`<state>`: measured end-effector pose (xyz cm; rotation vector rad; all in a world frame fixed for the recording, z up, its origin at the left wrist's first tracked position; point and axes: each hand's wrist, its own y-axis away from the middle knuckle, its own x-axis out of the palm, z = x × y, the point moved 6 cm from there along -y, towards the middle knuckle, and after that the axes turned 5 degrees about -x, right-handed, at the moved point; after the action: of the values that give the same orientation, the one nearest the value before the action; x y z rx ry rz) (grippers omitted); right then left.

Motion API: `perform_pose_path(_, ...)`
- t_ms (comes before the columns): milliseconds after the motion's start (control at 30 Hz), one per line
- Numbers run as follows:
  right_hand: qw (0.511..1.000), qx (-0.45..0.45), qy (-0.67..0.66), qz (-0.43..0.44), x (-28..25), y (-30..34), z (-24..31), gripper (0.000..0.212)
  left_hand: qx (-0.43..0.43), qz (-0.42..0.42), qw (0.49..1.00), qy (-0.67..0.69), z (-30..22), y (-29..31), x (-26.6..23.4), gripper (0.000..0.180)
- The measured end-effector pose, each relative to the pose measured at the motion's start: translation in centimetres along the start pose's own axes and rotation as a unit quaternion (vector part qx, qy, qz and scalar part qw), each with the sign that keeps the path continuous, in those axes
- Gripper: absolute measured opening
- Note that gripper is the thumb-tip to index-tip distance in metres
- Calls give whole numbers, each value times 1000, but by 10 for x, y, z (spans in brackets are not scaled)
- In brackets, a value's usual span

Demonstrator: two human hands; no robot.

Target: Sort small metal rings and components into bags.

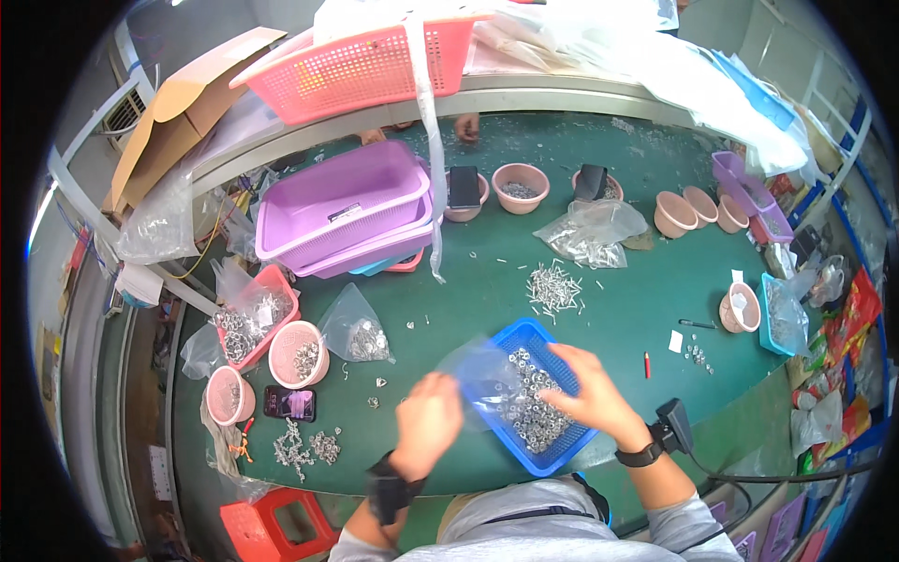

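Note:
A blue plastic basket [530, 328] stands tilted to my view near the table's front edge, holding many small silvery metal pieces [543, 421]. Over its left side hangs a clear plastic bag [482, 375], blurred. My left hand [429, 423] is closed at the bag's edge, left of the basket; its fingertips are smeared. My right hand [599, 398] lies over the basket's right rim with its fingers apart, the thumb reaching over the metal pieces. Nothing shows in its grasp.
A pile of small metal pins [554, 288] lies beyond the basket. Purple bins [346, 201] stand at back left. Pink bowls [300, 354] and a phone [290, 403] sit left. A red pen [647, 365] lies right. Other people's hands [466, 127] show at the far edge.

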<state>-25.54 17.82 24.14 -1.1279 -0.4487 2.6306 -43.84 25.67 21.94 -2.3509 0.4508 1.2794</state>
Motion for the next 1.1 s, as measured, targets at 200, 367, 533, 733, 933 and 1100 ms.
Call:
perform_pose_path(200, 922, 205, 247, 214, 26, -43, -45, 24, 161, 44, 986, -16, -80, -48, 39, 14)
perform_pose_path(367, 978, 138, 154, -37, -5, -72, -60, 33, -1, -37, 998, -55, -31, -79, 64, 36)
perform_pose_path(533, 980, 91, 56, -170, 19, -71, -132, 50, 29, -25, 999, -19, -21, -108, 105, 35)
perform_pose_path(733, 969, 221, 79, -82, 95, -52, -219, 58, 1, 82, 992, -91, 42, -135, 191, 31)
perform_pose_path(933, 977, 194, 85, -34, 106, -60, -239, 56, -31, 150, 987, -49, 61, -139, 216, 24)
perform_pose_path(1100, 977, 155, 140, -37, 93, -46, -209, 28, -80, 249, 965, -21, 61, -117, 204, 22)
